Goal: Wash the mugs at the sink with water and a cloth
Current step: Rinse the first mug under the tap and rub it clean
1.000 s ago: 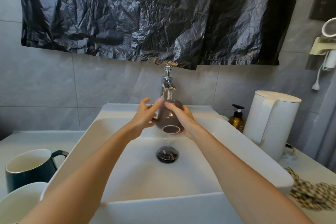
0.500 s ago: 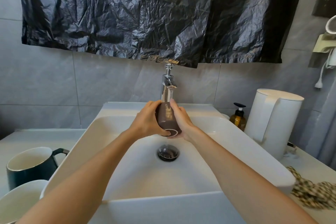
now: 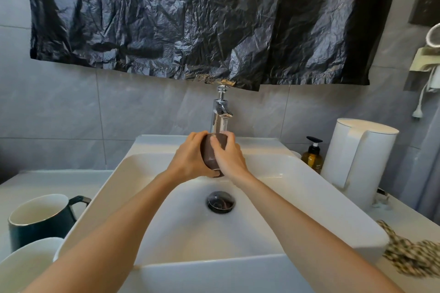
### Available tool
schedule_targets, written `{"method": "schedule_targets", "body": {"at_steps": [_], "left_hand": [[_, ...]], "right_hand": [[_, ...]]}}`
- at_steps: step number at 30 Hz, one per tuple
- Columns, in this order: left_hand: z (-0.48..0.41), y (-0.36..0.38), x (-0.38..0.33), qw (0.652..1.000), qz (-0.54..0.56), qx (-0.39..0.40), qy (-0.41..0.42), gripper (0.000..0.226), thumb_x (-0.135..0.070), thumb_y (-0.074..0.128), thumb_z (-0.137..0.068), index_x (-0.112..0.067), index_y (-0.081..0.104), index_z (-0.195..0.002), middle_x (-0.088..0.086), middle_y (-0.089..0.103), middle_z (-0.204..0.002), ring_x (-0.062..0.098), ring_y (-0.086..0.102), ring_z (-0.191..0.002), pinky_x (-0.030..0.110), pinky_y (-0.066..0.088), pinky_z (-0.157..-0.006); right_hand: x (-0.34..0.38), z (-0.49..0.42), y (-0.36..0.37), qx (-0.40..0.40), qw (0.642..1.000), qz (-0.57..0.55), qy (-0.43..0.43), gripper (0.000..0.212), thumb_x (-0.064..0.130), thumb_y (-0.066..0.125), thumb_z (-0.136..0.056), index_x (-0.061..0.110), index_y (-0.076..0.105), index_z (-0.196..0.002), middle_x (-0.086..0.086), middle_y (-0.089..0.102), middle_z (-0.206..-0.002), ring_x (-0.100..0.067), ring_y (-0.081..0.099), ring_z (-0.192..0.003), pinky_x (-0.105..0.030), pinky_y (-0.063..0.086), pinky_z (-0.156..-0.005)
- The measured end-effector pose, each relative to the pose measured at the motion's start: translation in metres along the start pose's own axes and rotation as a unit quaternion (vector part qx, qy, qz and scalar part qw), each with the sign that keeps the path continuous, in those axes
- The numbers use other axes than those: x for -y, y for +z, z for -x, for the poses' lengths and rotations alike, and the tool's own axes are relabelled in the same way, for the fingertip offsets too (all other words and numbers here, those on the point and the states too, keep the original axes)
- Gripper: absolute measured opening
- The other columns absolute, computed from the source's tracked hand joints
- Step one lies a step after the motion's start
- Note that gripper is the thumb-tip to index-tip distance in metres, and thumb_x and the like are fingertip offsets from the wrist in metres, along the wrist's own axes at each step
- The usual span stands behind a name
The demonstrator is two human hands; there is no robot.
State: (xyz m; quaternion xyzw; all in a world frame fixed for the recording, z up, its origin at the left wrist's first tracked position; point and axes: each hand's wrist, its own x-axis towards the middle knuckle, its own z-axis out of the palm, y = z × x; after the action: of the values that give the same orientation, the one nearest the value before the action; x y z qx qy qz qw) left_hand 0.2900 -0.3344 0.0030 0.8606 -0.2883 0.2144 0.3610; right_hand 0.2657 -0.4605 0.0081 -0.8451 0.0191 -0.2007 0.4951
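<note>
Mug [image 3: 210,154] is gripped from both sides, left hand [image 3: 190,162] and right hand [image 3: 229,159] wrapped round it, just below the tap [image 3: 221,112], long axis roughly upright. Cloth [image 3: 414,257] is seen well to the right, nearer the right hand.

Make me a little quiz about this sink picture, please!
1. True or false: the left hand and the right hand both grip the small brown ceramic mug below the shiny chrome tap, over the white rectangular sink.
2. Where does the dark green mug with the white inside stand? A: in the sink. B: on the counter left of the sink. C: on the tap.
3. Fill the gap: the checked woven cloth lies on the counter to the ___ of the sink.
Key: 1 true; 2 B; 3 right.
</note>
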Motion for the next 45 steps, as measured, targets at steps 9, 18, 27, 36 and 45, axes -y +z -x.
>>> {"method": "schedule_targets", "body": {"at_steps": [9,18,27,36,45], "left_hand": [[0.001,0.002,-0.001,1.0,0.008,-0.014,0.003,0.099,-0.036,0.095,-0.046,-0.019,0.045,-0.129,-0.004,0.048,-0.12,0.016,0.052,-0.101,0.027,0.048,-0.085],[-0.002,0.004,0.0,0.991,0.131,-0.014,-0.022,0.091,-0.018,0.097,-0.046,-0.021,0.045,-0.122,0.0,0.048,-0.122,0.017,0.054,-0.107,0.026,0.051,-0.086],[-0.002,0.007,-0.004,0.998,0.052,0.023,-0.009,0.098,-0.035,0.09,-0.053,-0.018,0.034,-0.132,0.0,0.04,-0.122,0.017,0.048,-0.11,0.034,0.052,-0.089],[0.002,0.01,-0.005,0.998,-0.003,0.043,0.038,0.098,-0.03,0.09,-0.058,-0.008,0.029,-0.132,0.0,0.028,-0.114,0.016,0.034,-0.105,0.023,0.036,-0.086],[0.002,0.011,-0.006,0.997,-0.029,0.06,0.034,0.102,-0.031,0.09,-0.059,-0.006,0.027,-0.135,0.009,0.031,-0.122,0.019,0.034,-0.109,0.031,0.038,-0.097]], "right_hand": [[-0.009,-0.008,0.0,0.015,0.999,-0.027,0.029,0.05,0.059,0.042,-0.092,0.029,0.039,-0.131,-0.001,0.057,-0.119,-0.024,0.058,-0.105,-0.038,0.049,-0.092],[-0.015,-0.015,-0.026,0.154,0.9,-0.328,0.24,0.066,0.074,0.052,-0.079,0.018,0.067,-0.11,-0.01,0.073,-0.102,-0.029,0.066,-0.101,-0.05,0.051,-0.09],[-0.001,-0.003,-0.013,0.069,0.96,-0.222,0.158,0.055,0.059,0.07,-0.072,0.035,0.052,-0.119,0.003,0.064,-0.112,-0.023,0.066,-0.097,-0.052,0.059,-0.069],[0.006,-0.009,-0.012,0.074,0.949,-0.217,0.216,0.06,0.074,0.043,-0.082,0.025,0.05,-0.115,-0.01,0.066,-0.104,-0.03,0.067,-0.086,-0.043,0.058,-0.072],[0.001,-0.009,-0.003,0.054,0.991,-0.076,0.1,0.044,0.062,0.039,-0.092,0.029,0.05,-0.119,-0.008,0.061,-0.113,-0.029,0.063,-0.098,-0.044,0.052,-0.091]]}}
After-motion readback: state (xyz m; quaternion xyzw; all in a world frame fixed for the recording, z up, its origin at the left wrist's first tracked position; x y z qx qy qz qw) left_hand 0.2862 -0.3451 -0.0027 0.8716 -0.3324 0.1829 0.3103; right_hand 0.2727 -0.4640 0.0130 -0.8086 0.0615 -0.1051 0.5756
